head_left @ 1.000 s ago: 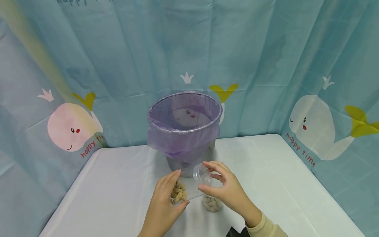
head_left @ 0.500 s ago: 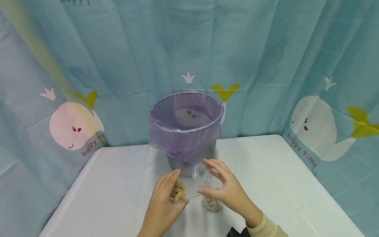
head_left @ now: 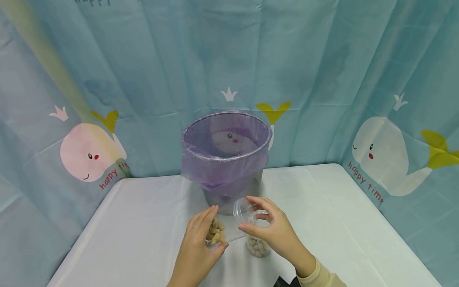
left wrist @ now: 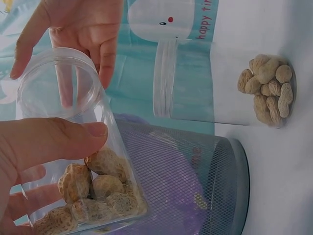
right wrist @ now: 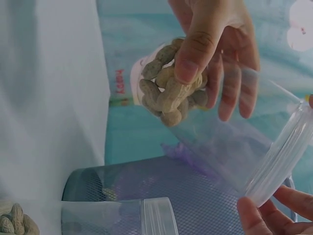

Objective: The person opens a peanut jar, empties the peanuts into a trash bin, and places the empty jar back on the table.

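My left hand [head_left: 197, 243] grips a clear plastic jar [left wrist: 115, 132] near its base, tilted on its side. Several unshelled peanuts [head_left: 216, 231] lie at that end, and the thumb presses on the wall. At the other end is a clear round lid [right wrist: 283, 156]. Thumb and fingers of my right hand [head_left: 274, 231] span the lid's rim, the thumb on one edge and fingers on the opposite. A second clear jar [left wrist: 193, 83] stands upright on the table behind the hands, with peanuts [left wrist: 271, 88] in its bottom; in the head view my right hand partly covers it.
A mesh bin [head_left: 229, 199] lined with a purple bag [head_left: 222, 171] stands just beyond the hands. White cloth covers the table [head_left: 136, 231]. A blue curtain [head_left: 305, 79] with printed whales hangs around the back and sides. Something black [head_left: 285, 282] shows beside the right sleeve.
The fingers of my right hand loosen and spread slightly at the lid half a second ago, then close in around it again. The left hand and jar barely move.
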The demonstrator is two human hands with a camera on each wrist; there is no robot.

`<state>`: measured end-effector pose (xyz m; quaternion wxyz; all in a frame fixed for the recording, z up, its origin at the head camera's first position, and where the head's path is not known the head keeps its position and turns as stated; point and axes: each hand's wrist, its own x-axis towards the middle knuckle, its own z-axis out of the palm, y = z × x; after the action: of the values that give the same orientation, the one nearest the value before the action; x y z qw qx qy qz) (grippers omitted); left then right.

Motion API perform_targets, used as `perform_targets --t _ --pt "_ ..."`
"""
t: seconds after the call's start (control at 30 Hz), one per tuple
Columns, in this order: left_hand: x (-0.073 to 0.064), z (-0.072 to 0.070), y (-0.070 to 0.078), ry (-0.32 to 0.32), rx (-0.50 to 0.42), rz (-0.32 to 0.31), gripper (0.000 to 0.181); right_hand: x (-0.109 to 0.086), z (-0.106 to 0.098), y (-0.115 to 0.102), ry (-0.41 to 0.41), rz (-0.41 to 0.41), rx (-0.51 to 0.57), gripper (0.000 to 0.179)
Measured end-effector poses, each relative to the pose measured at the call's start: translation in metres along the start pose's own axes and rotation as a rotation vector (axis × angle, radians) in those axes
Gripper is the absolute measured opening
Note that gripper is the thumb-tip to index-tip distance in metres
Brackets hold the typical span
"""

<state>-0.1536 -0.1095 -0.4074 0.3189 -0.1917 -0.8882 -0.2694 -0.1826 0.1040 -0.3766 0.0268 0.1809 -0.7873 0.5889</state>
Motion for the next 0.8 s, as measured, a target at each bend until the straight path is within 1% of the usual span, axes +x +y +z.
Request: perform_targets --t 0.4,0.57,0.8 --pt "0.0005 -0.0006 0.0004 0.004 0.0 0.0 0.107 -0.0002 0.0001 0.0034 -0.007 -0.079 0.019 0.059" --pt "0.0002 -0.0005 0.0 -0.001 0.006 0.0 0.108 -0.0005 0.0002 0.0036 -0.019 -0.085 0.018 0.059" --pt "-0.001 -0.0004 -0.0003 -0.016 0.0 -0.02 0.106 -0.001 0.0002 0.0045 -0.035 -0.096 0.019 0.06"
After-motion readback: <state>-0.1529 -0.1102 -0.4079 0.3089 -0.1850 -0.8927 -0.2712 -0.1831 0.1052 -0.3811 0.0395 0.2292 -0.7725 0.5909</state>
